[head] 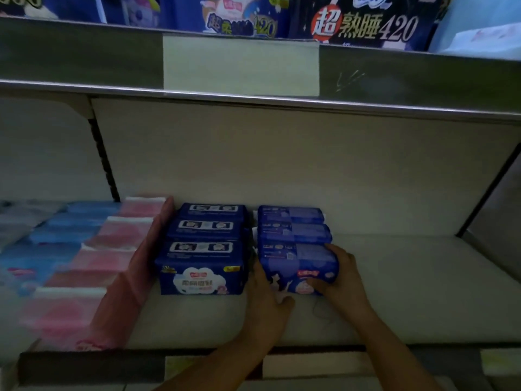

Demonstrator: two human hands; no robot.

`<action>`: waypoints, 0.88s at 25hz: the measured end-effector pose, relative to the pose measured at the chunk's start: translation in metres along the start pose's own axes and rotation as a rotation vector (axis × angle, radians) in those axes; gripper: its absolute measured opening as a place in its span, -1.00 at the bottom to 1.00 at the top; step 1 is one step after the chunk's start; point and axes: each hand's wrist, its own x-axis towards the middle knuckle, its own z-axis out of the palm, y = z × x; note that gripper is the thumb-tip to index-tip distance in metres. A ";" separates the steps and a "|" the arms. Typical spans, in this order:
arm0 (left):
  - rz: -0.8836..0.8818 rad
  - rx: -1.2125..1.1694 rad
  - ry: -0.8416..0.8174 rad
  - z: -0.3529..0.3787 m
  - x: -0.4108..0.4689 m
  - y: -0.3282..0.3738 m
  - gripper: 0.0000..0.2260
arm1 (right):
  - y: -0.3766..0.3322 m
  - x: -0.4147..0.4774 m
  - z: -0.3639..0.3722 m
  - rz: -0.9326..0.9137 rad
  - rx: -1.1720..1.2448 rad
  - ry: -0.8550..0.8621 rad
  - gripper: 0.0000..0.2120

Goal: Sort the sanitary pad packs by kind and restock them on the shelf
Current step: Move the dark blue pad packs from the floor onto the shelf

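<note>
1. Shelf point(408, 277): the right half is bare. Pink packs point(112, 249) fill the left, with paler blue ones further left.
2. Dark-blue row point(205, 235): three packs deep in the centre, lined up near to far.
3. Blue row point(293, 227): three packs deep, just right of the dark-blue row with a narrow gap between.
4. Front pack point(298, 266): nearest in the blue row, lying on the shelf and touching the pack behind it. Both hands are on it.
5. Step, my read: seating and squaring this pack in its row, so the sorting looks done for these two kinds.
6. Next move: push it flush, keep the gap to the dark-blue row, let go, then start a new row on the bare right side.
7. Right hand point(344, 275): wraps the pack's right end, fingers point(335, 251) curled over the top edge and thumb on the front face. Firm hold.
8. Left hand point(267, 300): against the pack's left side, thumb out near its bottom corner. The fingers run into the gap and are hidden, so I can't tell their curl.
</note>
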 end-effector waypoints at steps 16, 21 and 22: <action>0.016 0.105 0.137 0.024 -0.105 0.075 -0.37 | -0.033 -0.092 -0.071 -0.137 0.122 0.088 -0.48; -0.066 0.183 0.088 0.083 -0.198 0.085 -0.44 | 0.005 -0.170 -0.129 -0.122 0.149 0.073 -0.55; -0.090 0.198 0.062 0.092 -0.216 0.087 -0.45 | 0.014 -0.185 -0.136 -0.110 0.138 0.062 -0.55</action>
